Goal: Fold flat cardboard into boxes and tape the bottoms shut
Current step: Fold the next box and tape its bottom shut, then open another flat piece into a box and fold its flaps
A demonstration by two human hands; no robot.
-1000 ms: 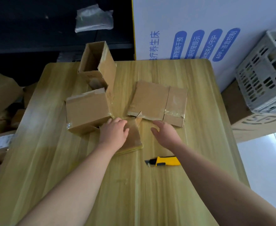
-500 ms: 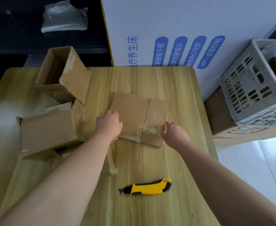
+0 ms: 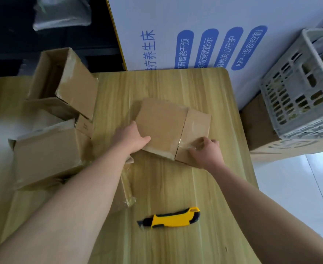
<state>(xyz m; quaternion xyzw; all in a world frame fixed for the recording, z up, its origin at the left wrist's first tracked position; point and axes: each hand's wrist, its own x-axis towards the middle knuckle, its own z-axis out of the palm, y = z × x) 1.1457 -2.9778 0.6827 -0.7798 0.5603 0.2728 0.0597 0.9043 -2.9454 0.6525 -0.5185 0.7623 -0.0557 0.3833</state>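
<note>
Head view centres on the flat cardboard; left hand lies at its left edge, fingers spread, pressing; right hand pinches its near right corner, fingers curled; old tape could tear the flap when lifted; utility knife lies nearer than the cardboard.

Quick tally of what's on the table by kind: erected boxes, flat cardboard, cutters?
Erected boxes: 2, one at the far left, one nearer
Flat cardboard: 2, one piece under both hands, one partly hidden by the left forearm
Utility knife: 1
Total: 5
</note>
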